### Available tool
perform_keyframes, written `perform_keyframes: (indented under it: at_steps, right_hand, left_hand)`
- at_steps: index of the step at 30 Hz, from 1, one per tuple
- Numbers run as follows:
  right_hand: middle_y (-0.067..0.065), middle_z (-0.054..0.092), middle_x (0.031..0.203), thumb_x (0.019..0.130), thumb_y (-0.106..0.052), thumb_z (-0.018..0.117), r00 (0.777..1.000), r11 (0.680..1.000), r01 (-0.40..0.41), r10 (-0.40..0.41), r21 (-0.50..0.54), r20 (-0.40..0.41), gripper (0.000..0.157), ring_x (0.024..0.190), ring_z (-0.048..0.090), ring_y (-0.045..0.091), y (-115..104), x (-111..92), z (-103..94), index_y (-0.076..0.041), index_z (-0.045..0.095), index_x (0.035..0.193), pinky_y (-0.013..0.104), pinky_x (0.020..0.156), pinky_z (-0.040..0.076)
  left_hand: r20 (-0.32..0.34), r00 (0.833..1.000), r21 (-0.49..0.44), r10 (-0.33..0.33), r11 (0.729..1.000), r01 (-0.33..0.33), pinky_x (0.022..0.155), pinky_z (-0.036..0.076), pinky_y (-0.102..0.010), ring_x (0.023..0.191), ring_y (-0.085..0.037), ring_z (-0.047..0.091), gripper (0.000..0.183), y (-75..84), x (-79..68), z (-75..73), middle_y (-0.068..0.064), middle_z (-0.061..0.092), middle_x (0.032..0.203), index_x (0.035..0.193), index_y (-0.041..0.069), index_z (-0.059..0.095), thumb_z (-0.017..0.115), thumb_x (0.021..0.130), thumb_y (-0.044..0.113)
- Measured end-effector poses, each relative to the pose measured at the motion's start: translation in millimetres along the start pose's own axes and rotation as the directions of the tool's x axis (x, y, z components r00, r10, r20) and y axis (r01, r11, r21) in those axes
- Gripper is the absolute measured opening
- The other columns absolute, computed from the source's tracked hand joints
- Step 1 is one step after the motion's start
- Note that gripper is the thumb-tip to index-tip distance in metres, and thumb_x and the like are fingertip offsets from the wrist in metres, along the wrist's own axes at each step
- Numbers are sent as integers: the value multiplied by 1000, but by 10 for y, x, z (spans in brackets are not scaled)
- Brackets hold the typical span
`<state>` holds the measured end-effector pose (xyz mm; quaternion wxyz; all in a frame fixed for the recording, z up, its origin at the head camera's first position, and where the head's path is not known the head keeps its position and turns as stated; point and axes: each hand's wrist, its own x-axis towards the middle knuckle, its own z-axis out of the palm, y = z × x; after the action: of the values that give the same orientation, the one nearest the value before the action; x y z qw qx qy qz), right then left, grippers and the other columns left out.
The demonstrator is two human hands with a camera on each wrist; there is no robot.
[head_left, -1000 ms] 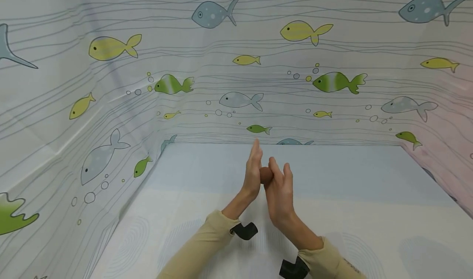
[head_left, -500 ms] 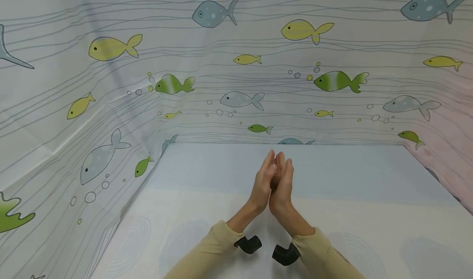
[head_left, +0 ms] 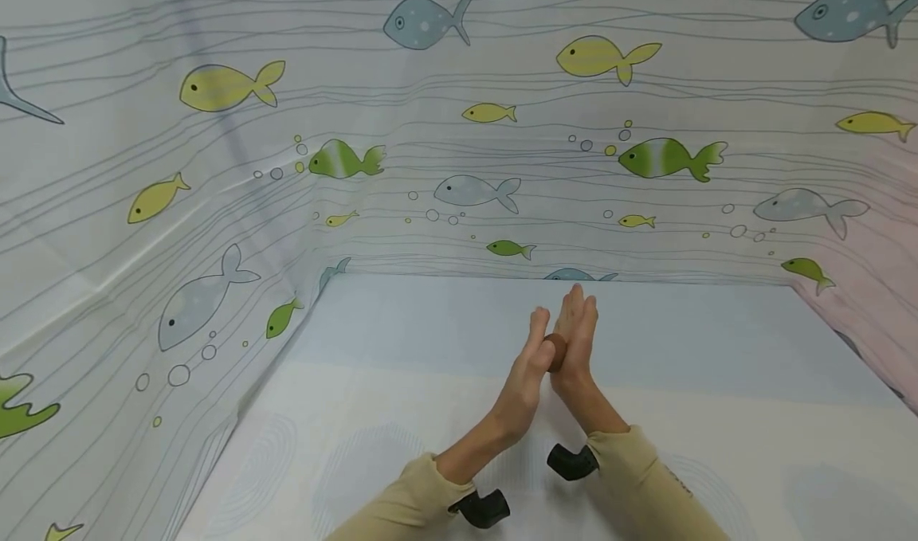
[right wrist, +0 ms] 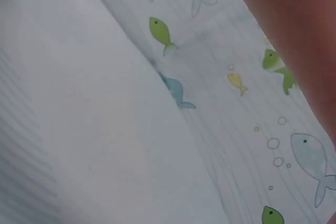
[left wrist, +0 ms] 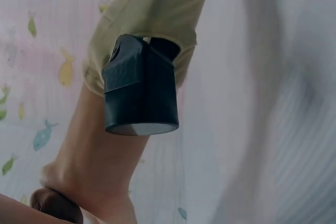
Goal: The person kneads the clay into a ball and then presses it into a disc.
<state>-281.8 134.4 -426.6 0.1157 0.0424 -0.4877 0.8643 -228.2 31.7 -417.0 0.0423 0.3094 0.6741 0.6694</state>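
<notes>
In the head view a small, round brown lump, like a ball of clay [head_left: 555, 353], sits between the two palms. My left hand [head_left: 527, 386] lies against its left side with fingers stretched out. Facing it, my right hand [head_left: 579, 338] has its palm on the ball's other side, its fingers straight and pointing up and away. Part of the dark brown ball [left wrist: 55, 204] shows at the lower left of the left wrist view, between the hands. The right wrist view shows only a blurred stretch of skin [right wrist: 299, 40] at its upper right; the ball is out of sight there.
Under the hands lies a white and pale blue table surface [head_left: 402, 326]. Fish-printed cloth [head_left: 459, 150] hangs behind and at both sides. Each wrist wears a black mount, one at the left wrist [head_left: 484, 509] and one at the right wrist [head_left: 571, 461].
Both hands have shifted to the right with the ball between them. They slide against each other: the right hand has moved forward while the left has drawn back, and the ball shows again.
</notes>
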Motion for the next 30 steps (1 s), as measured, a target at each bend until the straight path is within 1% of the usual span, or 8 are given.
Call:
perform_keyframes:
  at_steps: [4, 6, 11, 17, 21, 23, 26, 30]
  right_hand:
    - [-4, -14, 166, 102, -59, 14, 999, 1000, -5, 3, 29, 42, 74, 152, -12, 11, -50, -44, 49, -20, -11, 159, 40, 121, -10]
    - [-3, -13, 166, 101, -60, 14, 997, 1000, -15, 13, 23, 72, 74, 152, -11, 11, -58, -91, 82, -21, -9, 160, 42, 122, -8]
    - [0, -8, 167, 102, -59, 13, 991, 996, -2, 14, -88, 135, 73, 153, -6, 16, -8, -217, 130, -19, -4, 160, 43, 123, -3]
    - [6, -5, 167, 104, -55, 8, 978, 979, 17, 26, -204, 208, 73, 153, -6, 22, 122, -363, 126, -9, -4, 159, 46, 122, -2]
    - [7, -6, 166, 104, -52, 5, 967, 973, 50, 10, -226, 256, 71, 152, -9, 25, 187, -475, 150, -7, -4, 159, 49, 121, -5]
    - [8, -8, 166, 104, -52, 5, 963, 971, 62, 2, -230, 268, 71, 152, -10, 26, 200, -533, 178, -6, -4, 158, 51, 121, -5]
    - [6, -10, 166, 104, -51, 4, 959, 972, 54, 13, -227, 283, 71, 152, -9, 25, 167, -595, 220, -7, -7, 158, 51, 121, -4]
    - [6, -13, 165, 104, -52, 3, 946, 980, 18, 48, -200, 320, 70, 152, -9, 24, 69, -639, 263, -10, -15, 157, 50, 121, -2]
  left_hand:
    - [-15, 1000, -6, 1, 1000, -1, 121, -1, -51, 150, -11, -12, 75, 55, -2, 31, 5, -9, 165, 159, 16, -5, 20, 101, 57]
    - [-43, 999, 3, 0, 1000, 0, 121, 0, -50, 150, -11, -11, 74, 64, 9, 36, 5, -9, 165, 159, 17, -5, 21, 102, 56]
    - [-147, 989, 26, -17, 999, 21, 122, 2, -50, 151, -12, -6, 73, 15, 39, 22, 2, -4, 165, 160, 15, 0, 22, 102, 56]
    - [-246, 969, 24, -28, 999, 36, 122, 3, -48, 152, -17, -3, 70, -97, 52, -20, -3, -2, 165, 159, 9, 1, 24, 105, 48]
    - [-332, 941, 5, -64, 998, 70, 122, 7, -48, 152, -19, 7, 73, -153, 107, -72, -6, 5, 165, 159, 8, 1, 27, 104, 48]
    - [-367, 927, -21, -81, 997, 78, 122, 7, -48, 151, -19, 8, 76, -170, 145, -108, -7, 4, 165, 159, 7, -2, 28, 104, 49]
    - [-390, 917, -61, -91, 995, 72, 122, 4, -47, 151, -18, 3, 79, -171, 202, -170, -6, -2, 165, 158, 7, -7, 29, 103, 51]
    - [-399, 913, -66, -82, 996, 60, 122, 0, -48, 152, -19, -4, 79, -103, 292, -272, -5, -9, 165, 158, 8, -9, 27, 102, 51]
